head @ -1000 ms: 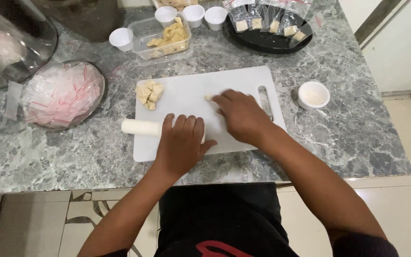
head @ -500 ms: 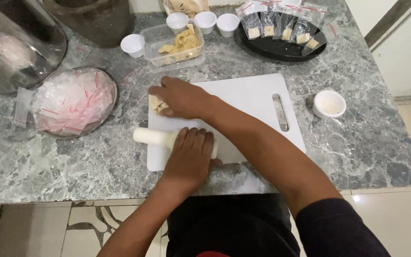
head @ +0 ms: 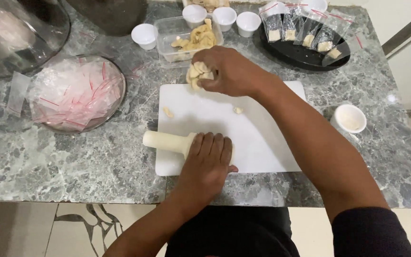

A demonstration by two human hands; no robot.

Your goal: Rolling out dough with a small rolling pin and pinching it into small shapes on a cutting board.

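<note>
- Left hand (head: 209, 159): palm down, fingers together and curled over the near edge of the white cutting board (head: 262, 143); forearm runs straight back toward the body.
- Right hand (head: 228, 71): at the board's far edge, fingers closed in a grip; arm crosses diagonally over the board.

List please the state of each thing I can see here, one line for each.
right hand: closed around pale dough pieces, raised over the board's far edge
left hand: resting flat on the white rolling pin
cutting board: flat, two crumbs on it
clear tub: open, dough pieces inside
small white cups: upright
black tray: carrying filled small bags
glass bowl: full of empty bags
</note>
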